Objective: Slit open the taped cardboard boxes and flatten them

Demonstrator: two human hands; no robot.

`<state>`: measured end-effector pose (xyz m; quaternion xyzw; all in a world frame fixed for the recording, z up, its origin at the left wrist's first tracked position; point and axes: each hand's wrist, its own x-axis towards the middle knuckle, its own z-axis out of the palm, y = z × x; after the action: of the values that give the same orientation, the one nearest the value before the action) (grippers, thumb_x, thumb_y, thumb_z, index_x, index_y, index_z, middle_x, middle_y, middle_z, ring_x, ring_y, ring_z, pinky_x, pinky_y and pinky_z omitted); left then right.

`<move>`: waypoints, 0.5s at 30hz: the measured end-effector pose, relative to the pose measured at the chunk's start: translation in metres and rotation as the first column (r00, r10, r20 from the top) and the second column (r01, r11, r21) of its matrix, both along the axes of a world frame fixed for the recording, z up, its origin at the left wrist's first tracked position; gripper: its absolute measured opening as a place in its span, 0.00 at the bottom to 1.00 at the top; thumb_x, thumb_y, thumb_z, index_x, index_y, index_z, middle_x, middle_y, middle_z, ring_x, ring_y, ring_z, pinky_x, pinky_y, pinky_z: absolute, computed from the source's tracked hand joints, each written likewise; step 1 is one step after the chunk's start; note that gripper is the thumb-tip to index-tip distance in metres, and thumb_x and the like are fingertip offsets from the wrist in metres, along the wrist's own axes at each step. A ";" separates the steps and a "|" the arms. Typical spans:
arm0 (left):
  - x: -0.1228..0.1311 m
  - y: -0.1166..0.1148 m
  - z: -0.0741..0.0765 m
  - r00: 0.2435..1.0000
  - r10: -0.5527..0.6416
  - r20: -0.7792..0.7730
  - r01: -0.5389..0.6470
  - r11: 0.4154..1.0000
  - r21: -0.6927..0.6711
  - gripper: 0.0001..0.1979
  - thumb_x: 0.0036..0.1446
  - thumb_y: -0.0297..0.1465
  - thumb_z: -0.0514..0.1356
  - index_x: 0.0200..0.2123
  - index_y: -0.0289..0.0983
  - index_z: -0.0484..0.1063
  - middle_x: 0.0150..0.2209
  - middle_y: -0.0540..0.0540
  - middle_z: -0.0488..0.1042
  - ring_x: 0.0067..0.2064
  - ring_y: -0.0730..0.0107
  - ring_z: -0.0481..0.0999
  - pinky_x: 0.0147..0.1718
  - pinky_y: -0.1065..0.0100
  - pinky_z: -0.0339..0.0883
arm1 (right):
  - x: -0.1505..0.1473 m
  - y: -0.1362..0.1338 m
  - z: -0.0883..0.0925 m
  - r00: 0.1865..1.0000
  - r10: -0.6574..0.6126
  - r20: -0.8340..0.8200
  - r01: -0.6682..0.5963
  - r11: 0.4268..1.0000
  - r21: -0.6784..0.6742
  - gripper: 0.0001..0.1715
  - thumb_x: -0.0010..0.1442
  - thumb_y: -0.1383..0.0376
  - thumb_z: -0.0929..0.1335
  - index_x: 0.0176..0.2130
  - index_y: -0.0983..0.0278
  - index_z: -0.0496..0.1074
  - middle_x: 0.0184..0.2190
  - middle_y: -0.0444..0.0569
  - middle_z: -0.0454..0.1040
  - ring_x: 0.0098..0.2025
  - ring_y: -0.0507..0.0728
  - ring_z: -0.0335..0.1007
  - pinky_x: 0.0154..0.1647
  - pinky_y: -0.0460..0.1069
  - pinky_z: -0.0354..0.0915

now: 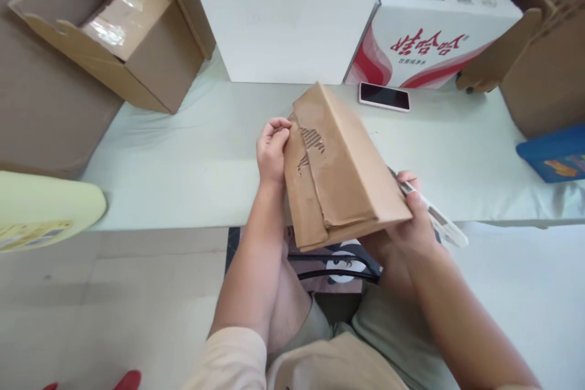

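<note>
A brown cardboard box [350, 158] is tilted in front of me, over the table's near edge. Its taped side faces left, and a torn patch there bares the corrugated layer. My left hand [273, 149] pinches the box's upper left edge between thumb and fingers. At the lower right corner, my right hand [415, 219] grips a white utility knife [439, 213] and also rests against the box. The knife's front end lies behind the box edge, so I cannot see whether a blade is out.
A phone [384, 97] lies on the pale green table cover [183, 177]. White boxes [287, 18] stand along the back. Open cardboard cartons [159, 55] are at the left, another carton [543, 67] at the right. A yellow-green container [50, 207] and a blue packet [555, 152] flank the table.
</note>
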<state>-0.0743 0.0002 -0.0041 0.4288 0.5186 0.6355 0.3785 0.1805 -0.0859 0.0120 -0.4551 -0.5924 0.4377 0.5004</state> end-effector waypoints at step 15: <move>0.047 0.007 0.001 0.948 -0.226 0.223 0.302 0.858 -0.415 0.30 0.47 0.57 0.67 0.39 0.36 0.77 0.37 0.40 0.79 0.42 0.55 0.81 0.37 0.61 0.73 | 0.016 0.062 -0.038 0.945 -0.031 -0.326 0.009 0.998 -0.067 0.27 0.59 0.48 0.72 0.44 0.53 0.54 0.60 0.49 0.72 0.67 0.62 0.65 0.65 0.61 0.64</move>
<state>-0.0277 0.0074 -0.0033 0.3437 0.5523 0.4761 0.5918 0.1968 -0.0235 -0.0262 -0.3982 -0.4823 0.5207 0.5811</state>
